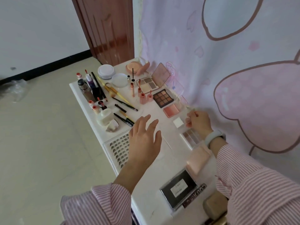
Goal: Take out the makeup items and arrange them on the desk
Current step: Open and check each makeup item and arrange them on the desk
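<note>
Makeup items lie spread over the white desk [146,189]. My left hand [143,138] hovers over the desk's middle with fingers straight and spread, holding nothing. My right hand [197,121] pinches the lid of a small clear case with a white pad [178,122], near the pink blush compact [171,110]. Further back lie a brown palette [163,98], an open eyeshadow palette [148,83] and pink lip tubes [143,98]. A lash tray [119,150] sits at the left edge, partly hidden by my left hand.
Brushes and pencils [125,103], bottles [84,88] and round white jars [106,71] crowd the far left. A black boxed palette [178,189] and a pink pouch [197,159] lie near me. A pink curtain [227,62] hangs along the desk's right side. Tiled floor lies to the left.
</note>
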Tool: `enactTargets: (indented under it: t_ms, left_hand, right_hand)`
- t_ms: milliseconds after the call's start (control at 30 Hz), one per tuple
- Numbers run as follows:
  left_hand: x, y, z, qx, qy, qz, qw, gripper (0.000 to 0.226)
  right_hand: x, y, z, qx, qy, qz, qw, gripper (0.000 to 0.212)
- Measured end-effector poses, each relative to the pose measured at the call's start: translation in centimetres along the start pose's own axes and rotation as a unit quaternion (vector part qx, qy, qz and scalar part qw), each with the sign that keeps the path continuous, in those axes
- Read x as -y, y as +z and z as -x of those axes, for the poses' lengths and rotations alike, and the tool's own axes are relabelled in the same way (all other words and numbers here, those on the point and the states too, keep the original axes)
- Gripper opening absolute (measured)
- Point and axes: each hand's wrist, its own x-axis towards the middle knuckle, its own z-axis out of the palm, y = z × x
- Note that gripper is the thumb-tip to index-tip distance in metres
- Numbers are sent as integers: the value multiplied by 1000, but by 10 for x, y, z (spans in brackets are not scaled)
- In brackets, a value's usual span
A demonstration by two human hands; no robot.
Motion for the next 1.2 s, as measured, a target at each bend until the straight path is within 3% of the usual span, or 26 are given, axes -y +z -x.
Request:
enactTargets:
  t_ms: [467, 600, 967, 1067, 1133, 1200]
  left_hand:
    - [3, 9, 3, -20, 12, -5, 1000, 34]
    - [3, 9, 4, -21, 7, 8, 1000, 33]
    - [2, 3, 10, -17, 5, 12, 1000, 36]
    - [2, 4, 21, -19, 0, 18, 1000, 35]
    - [3, 7, 30, -22, 0, 13, 1000, 35]
    - [5, 10, 38, -11, -6, 10, 1000, 37]
  right_hand:
    - [-5, 1, -8, -6, -138, 227, 964, 19]
    - [-11, 5, -7, -22, -136, 251, 958, 33]
    - [-17, -4, 15, -67, -176, 300, 935, 40]
    - [-30, -11, 38, -33, -182, 390, 902, 51]
    - [-41, -13, 49, 9, -158, 489, 858, 69]
    - [-48, -13, 53, 30, -127, 530, 838, 76]
